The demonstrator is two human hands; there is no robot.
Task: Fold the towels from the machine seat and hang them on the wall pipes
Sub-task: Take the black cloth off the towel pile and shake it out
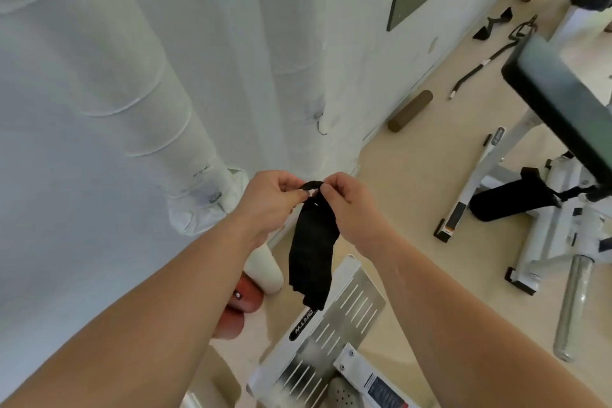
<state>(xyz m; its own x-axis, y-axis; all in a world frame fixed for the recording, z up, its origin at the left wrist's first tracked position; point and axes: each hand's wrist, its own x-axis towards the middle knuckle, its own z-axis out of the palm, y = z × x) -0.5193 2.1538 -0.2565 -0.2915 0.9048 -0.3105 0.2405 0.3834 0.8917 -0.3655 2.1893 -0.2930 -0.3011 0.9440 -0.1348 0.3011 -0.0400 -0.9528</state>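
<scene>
A small black towel hangs down in front of me, folded into a narrow strip. My left hand and my right hand both pinch its top edge, close together, thumbs against fingers. Thick white wrapped wall pipes run down the wall to the left and behind the towel. A second wrapped pipe stands further right. The dark padded machine seat is at the right edge, away from both hands.
A slotted metal footplate of a white machine lies below the towel. A white machine frame with a black roller pad stands on the beige floor at right. A brown foam roller, black handles and a bar lie near the wall.
</scene>
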